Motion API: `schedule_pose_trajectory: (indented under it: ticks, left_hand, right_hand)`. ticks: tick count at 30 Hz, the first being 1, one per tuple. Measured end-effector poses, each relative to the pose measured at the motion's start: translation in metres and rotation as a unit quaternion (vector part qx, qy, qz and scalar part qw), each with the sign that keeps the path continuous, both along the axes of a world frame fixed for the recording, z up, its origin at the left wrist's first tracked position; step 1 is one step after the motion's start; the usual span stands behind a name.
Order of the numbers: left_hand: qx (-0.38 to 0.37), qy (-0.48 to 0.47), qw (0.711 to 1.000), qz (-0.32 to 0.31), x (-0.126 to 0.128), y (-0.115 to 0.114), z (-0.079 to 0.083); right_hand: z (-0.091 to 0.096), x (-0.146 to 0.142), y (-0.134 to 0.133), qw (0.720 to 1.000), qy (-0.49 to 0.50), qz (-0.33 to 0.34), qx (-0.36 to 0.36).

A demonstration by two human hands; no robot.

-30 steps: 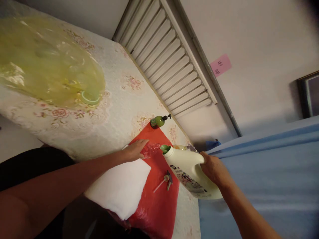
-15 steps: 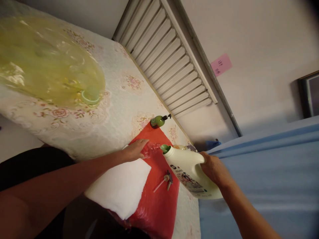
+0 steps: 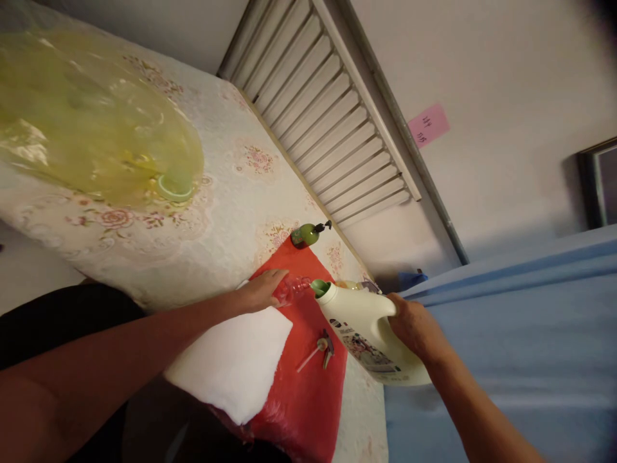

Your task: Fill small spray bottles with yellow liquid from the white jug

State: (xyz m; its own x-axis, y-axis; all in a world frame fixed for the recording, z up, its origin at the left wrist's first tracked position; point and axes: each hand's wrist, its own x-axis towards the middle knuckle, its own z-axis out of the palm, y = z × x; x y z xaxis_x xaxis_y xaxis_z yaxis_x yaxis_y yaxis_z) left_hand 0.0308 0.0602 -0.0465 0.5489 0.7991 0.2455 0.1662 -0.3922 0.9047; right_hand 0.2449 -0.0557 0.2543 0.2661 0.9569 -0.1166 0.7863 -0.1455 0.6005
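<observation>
My right hand [image 3: 412, 325] is closed round the handle of a large cream detergent jug [image 3: 371, 337]. The jug is tilted, its green spout right at the mouth of a clear plastic bottle [image 3: 292, 289]. My left hand [image 3: 265, 290] is wrapped about the lower part of that bottle, over a red plastic sheet [image 3: 308, 399]. Whether liquid is flowing I cannot make out. On the red sheet lies a spray trigger [image 3: 324, 350] with its thin tube. A folded white cloth [image 3: 236, 360] lies beneath my left forearm.
A green pump bottle [image 3: 305, 235] stands at the sheet's far corner. On the flowered tablecloth [image 3: 231, 225] at the left is a big yellow plastic bag [image 3: 96, 122]. A radiator [image 3: 328, 109] runs along the wall, and a blue curtain [image 3: 520, 334] hangs at the right.
</observation>
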Motion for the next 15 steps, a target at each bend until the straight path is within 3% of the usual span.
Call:
schedule_pose_trajectory:
  ticks: [15]
  left_hand:
    - [-0.004,-0.004,1.0,-0.003,-0.0002,0.0011,-0.0012]
  right_hand:
    - [0.0004,0.0015,0.0015,1.0,-0.006,0.005,-0.001]
